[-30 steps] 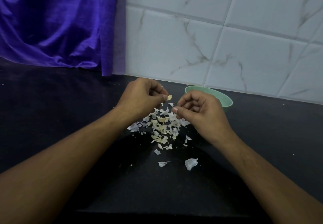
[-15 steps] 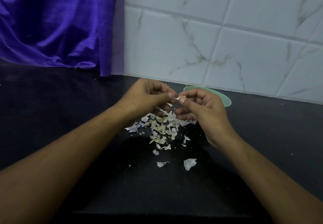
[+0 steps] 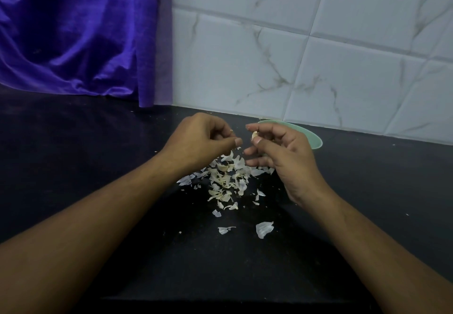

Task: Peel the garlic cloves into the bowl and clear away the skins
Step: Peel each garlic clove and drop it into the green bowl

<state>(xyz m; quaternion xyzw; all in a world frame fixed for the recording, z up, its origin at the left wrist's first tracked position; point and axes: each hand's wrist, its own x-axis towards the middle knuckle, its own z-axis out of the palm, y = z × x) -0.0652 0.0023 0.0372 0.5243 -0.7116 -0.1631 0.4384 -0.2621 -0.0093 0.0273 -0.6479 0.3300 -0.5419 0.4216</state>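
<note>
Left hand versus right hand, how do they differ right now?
The right hand pinches a garlic clove between thumb and forefinger; the left hand has curled fingers, with only a tiny pale fleck there, too small to tell if held. The right hand covers part of the green bowl; the left hand has dark counter behind it. Both hover above the pile of skins.

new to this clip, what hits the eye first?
The pale garlic skins heaped on the black counter, mid-frame. Just above them the right hand pinches a garlic clove, the left hand curled beside it, with the green bowl behind by the tiled wall. A purple cloth fills the upper left.
</note>
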